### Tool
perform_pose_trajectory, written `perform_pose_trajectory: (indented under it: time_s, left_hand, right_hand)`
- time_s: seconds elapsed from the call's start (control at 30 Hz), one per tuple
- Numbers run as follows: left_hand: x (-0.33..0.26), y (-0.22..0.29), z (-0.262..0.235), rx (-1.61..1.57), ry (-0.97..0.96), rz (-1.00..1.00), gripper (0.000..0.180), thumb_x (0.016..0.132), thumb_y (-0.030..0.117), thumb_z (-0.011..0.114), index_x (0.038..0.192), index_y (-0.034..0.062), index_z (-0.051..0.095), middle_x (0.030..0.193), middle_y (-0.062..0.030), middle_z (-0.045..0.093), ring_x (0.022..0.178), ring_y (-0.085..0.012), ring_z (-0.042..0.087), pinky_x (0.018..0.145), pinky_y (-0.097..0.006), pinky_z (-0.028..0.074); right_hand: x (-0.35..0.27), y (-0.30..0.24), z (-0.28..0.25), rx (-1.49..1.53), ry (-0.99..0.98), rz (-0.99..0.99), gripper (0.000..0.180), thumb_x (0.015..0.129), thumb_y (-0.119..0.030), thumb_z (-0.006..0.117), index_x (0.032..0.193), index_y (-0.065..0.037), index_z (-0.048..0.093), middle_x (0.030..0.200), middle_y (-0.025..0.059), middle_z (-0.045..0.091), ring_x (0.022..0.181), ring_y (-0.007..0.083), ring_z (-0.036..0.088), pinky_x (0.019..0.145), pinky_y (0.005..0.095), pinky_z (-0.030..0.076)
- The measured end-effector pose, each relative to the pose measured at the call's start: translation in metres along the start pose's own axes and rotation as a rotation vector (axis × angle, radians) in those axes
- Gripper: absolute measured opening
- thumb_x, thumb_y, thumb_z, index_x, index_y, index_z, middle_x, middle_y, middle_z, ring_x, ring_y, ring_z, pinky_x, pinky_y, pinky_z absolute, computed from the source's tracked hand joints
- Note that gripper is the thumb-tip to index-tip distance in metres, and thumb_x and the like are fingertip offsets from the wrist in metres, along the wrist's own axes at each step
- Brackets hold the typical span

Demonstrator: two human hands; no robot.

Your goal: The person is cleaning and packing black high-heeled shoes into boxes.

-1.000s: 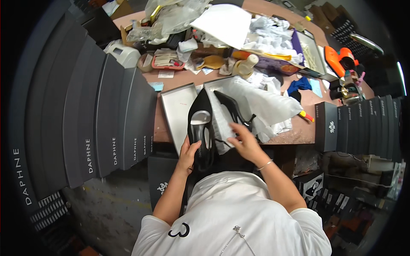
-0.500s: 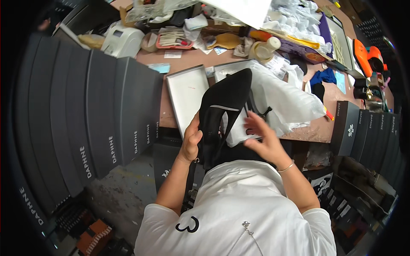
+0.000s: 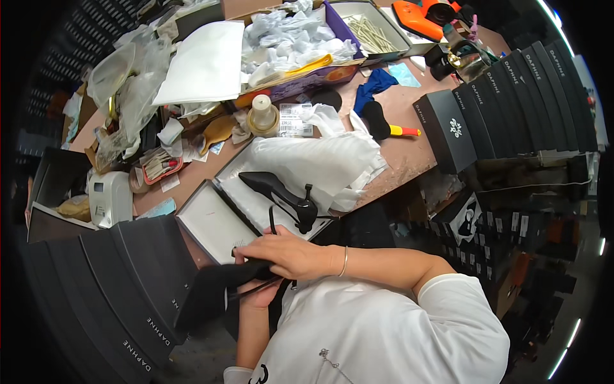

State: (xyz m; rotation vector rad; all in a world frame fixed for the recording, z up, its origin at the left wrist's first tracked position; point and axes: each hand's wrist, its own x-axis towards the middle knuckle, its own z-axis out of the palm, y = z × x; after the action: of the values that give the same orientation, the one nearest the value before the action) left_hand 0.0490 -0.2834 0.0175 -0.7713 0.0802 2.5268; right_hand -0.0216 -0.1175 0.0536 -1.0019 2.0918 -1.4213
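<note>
Near left, a row of dark boxes (image 3: 105,275) crowds the tabletop (image 3: 404,159); beyond stand a white machine (image 3: 110,203) and a red tray (image 3: 170,173) of cotton swabs. A black shoe (image 3: 214,288) juts across those boxes. The left hand's grip (image 3: 259,296), partly hidden, is closed round it; the right hand (image 3: 291,255) curls over its back end, whether pinching I cannot tell. Just beyond, a lid (image 3: 214,221) lies beside an open shoe box (image 3: 226,189) holding a second shoe (image 3: 272,189) and white tissue (image 3: 307,160). Farther, a purple carton (image 3: 332,75) brims with crumpled paper (image 3: 288,33); right, more boxes (image 3: 499,115) stand.
</note>
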Motion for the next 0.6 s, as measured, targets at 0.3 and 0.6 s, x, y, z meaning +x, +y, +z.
perform_pose_trajectory:
  time_s: [0.3,0.6]
  left_hand:
    - [0.008,-0.022,0.057,0.187,0.051,-0.153,0.045,0.094,0.046,0.048,0.116,0.0077,0.057,0.119,-0.0116,0.061,0.113,-0.0272,0.057,0.094,-0.045,0.047]
    - [0.107,-0.005,0.031,0.738,-0.125,0.304,0.032,0.091,0.027,0.055,0.105,-0.0012,0.056,0.093,-0.0168,0.067,0.087,-0.0277,0.067,0.085,-0.039,0.055]
  right_hand:
    - [-0.018,-0.003,-0.023,-0.471,0.16,-0.222,0.074,0.064,-0.018,0.075,0.133,-0.017,0.048,0.121,0.0064,0.052,0.129,0.0281,0.04,0.11,0.066,0.01]
    - [-0.13,0.096,-0.217,-0.579,0.769,0.437,0.039,0.082,0.0,0.061,0.121,0.001,0.057,0.112,0.0208,0.062,0.107,0.0352,0.059,0.095,0.0388,0.046]
